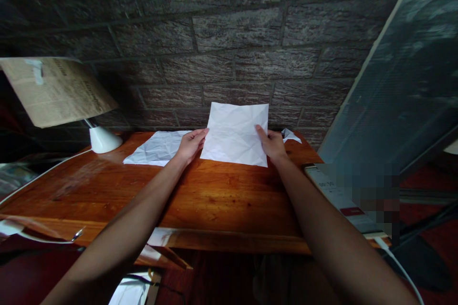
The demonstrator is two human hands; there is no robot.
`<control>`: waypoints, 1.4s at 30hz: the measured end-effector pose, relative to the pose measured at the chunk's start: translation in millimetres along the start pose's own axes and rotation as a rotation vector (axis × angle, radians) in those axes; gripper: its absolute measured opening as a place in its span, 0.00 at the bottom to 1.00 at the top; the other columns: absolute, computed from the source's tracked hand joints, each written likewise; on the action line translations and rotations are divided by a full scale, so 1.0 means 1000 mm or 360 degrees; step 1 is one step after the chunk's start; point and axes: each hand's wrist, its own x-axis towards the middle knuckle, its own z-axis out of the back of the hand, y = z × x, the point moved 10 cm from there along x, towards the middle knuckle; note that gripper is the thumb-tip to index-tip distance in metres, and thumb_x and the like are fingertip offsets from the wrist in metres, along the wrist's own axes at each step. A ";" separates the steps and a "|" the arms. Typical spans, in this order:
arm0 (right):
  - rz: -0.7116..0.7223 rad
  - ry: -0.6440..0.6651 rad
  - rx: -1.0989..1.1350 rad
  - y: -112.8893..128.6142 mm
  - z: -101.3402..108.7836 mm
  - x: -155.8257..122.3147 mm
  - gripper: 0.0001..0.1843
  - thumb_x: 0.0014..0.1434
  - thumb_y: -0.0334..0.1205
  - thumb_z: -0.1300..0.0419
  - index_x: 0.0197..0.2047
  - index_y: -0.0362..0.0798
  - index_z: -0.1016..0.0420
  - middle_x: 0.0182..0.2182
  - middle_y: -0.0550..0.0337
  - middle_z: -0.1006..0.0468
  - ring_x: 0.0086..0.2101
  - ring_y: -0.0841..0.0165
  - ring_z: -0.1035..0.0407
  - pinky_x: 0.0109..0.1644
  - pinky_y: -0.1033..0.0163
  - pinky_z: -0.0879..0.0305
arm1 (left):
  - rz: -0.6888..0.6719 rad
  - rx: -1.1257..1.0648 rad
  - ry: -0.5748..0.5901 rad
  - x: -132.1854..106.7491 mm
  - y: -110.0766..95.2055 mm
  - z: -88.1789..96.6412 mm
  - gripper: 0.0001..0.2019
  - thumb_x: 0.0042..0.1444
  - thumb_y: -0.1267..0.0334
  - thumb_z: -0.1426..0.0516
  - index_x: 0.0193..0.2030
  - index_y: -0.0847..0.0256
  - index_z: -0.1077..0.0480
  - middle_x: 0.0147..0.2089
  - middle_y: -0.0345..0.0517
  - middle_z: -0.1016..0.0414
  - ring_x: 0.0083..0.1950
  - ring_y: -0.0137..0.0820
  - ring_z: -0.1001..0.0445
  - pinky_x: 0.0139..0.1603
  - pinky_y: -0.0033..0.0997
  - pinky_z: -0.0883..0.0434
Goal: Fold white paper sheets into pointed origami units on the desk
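Observation:
A white sheet of paper [234, 136], marked all over with creases, is held up above the wooden table between my two hands. My left hand [192, 145] pinches its left edge. On the right edge, my right hand [272, 143] grips it with the thumb lying on the front face and the fingers behind. More creased white sheets [153, 148] lie flat on the table to the left, partly covered by my left hand. Beyond my right hand sits a small folded white paper piece [291, 136], part of it hidden.
A lamp [104, 139] with a brown paper shade stands at the table's left end, its white cord running off left. At the right edge lies a device with a lit screen [325, 185] and a white cable. A dark brick wall [236, 66] rises behind the table [222, 200].

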 end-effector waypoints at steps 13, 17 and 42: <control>0.0100 -0.0103 -0.0180 0.006 0.011 0.000 0.37 0.55 0.71 0.47 0.30 0.42 0.20 0.27 0.53 0.20 0.31 0.61 0.27 0.32 0.63 0.34 | 0.0289 0.0047 0.0100 -0.002 0.018 0.000 0.22 0.29 0.55 0.25 0.34 0.61 0.21 0.34 0.46 0.20 0.32 0.28 0.24 0.33 0.27 0.28; 0.0125 -0.0088 -0.0181 0.007 0.009 0.000 0.37 0.56 0.71 0.47 0.31 0.41 0.19 0.28 0.54 0.20 0.30 0.62 0.28 0.31 0.64 0.35 | 0.0253 0.0011 0.0027 -0.001 0.016 0.003 0.23 0.27 0.57 0.25 0.33 0.61 0.22 0.35 0.47 0.19 0.32 0.29 0.24 0.33 0.27 0.29; 0.0191 -0.0043 -0.0259 0.009 0.004 0.000 0.38 0.56 0.71 0.48 0.32 0.41 0.19 0.27 0.53 0.20 0.30 0.62 0.29 0.30 0.64 0.36 | 0.0083 0.0043 -0.0144 0.005 0.011 0.013 0.25 0.24 0.54 0.25 0.31 0.62 0.23 0.26 0.38 0.25 0.29 0.25 0.29 0.35 0.28 0.32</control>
